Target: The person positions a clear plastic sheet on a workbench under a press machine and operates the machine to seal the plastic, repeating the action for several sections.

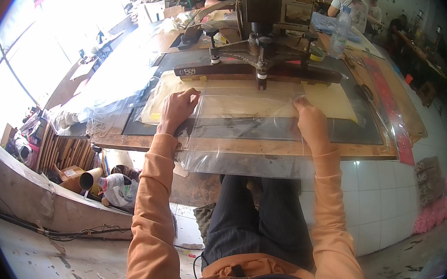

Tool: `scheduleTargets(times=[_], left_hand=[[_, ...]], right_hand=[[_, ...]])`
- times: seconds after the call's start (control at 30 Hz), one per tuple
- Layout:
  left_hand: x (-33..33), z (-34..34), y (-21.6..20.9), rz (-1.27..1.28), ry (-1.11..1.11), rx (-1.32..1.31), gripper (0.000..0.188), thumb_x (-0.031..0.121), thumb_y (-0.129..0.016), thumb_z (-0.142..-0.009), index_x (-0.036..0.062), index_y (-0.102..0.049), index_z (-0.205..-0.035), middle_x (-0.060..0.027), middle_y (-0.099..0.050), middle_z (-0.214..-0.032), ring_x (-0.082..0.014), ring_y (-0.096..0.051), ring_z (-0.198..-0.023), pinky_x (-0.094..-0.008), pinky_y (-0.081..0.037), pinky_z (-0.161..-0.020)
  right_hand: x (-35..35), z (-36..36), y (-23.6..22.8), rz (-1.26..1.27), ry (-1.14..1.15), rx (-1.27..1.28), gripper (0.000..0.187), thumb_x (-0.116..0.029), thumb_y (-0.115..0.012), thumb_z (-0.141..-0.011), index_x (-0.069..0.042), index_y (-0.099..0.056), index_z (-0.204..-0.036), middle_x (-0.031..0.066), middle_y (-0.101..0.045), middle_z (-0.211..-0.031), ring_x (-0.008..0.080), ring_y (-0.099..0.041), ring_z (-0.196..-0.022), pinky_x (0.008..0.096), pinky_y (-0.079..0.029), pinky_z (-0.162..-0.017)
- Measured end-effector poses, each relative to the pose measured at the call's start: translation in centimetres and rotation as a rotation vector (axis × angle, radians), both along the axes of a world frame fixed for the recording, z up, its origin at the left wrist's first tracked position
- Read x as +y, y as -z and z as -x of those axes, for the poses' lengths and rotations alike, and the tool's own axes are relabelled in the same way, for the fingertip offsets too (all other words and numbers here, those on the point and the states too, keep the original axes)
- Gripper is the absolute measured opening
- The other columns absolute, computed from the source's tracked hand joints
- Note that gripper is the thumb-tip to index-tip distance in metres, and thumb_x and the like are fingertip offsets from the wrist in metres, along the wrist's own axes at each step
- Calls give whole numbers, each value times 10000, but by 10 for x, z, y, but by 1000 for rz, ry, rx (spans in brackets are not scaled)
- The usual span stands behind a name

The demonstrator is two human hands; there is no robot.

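Between my hands stretches a clear plastic sheet (247,147), its lower part hanging over the front edge of the worktable (121,140). My left hand (178,109) pinches the sheet's far left corner, fingers closed. At the far right corner, my right hand (311,122) grips it the same way. Beneath the sheet lies a yellowish flat sheet (335,99) on a dark board (367,126). Just beyond my hands, a press machine (262,14) holds a long dark horizontal bar (289,73) over the yellowish sheet.
A plastic bottle (341,32), scissors (366,93) and a red strip (391,102) lie to the right. Crumpled clear plastic (100,106) covers the table's left. Pink bundled material (440,209) sits on the floor at right. Other people (349,5) are at the back.
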State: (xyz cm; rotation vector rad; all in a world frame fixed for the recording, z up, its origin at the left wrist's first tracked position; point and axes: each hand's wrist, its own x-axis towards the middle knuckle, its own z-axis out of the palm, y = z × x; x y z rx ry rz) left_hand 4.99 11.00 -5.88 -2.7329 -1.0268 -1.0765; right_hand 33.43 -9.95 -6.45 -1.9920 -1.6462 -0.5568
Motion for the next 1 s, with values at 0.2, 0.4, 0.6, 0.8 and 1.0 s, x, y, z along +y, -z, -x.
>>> scheduleTargets(times=[0.2,0.4,0.6,0.8,1.0], left_hand=[[2,0,1,4,4,-3,97,215,-639,-787,159,-651,-864,-77,-591,-555,-258,-600,-526,-371,-474,-517],[2,0,2,-5,8,-5,97,220,-638,-791,160,-649,-867,-76,-589,-550,-259,-600,-524,-370,-473,-517],[1,1,1,-7,7,-7,97,223,-637,-794,163,-647,-870,-74,-586,-545,-261,-593,-517,-374,-467,-511],[2,0,1,-25,15,-11,93,217,-636,-793,161,-645,-866,-69,-580,-536,-261,-587,-506,-377,-462,-503],[1,1,0,-21,6,2,95,226,-630,-797,164,-646,-868,-69,-584,-541,-259,-591,-510,-374,-463,-500]], right_hand=[[-2,3,-4,7,1,24,288,-11,-459,-792,7,-637,-1018,169,-613,-1099,264,-576,-1064,344,-493,-857],[-3,4,-5,8,3,23,285,-13,-456,-795,9,-636,-1014,171,-616,-1090,266,-581,-1055,346,-496,-851],[-1,2,-3,-10,-4,3,275,-18,-459,-796,8,-636,-1006,167,-622,-1078,266,-585,-1044,344,-501,-840],[-1,2,-2,-5,3,0,294,2,-460,-785,-10,-636,-1020,154,-615,-1095,274,-586,-1030,348,-494,-839],[-3,5,-7,25,8,11,283,-11,-461,-792,0,-634,-1016,165,-617,-1090,263,-588,-1040,345,-505,-831]])
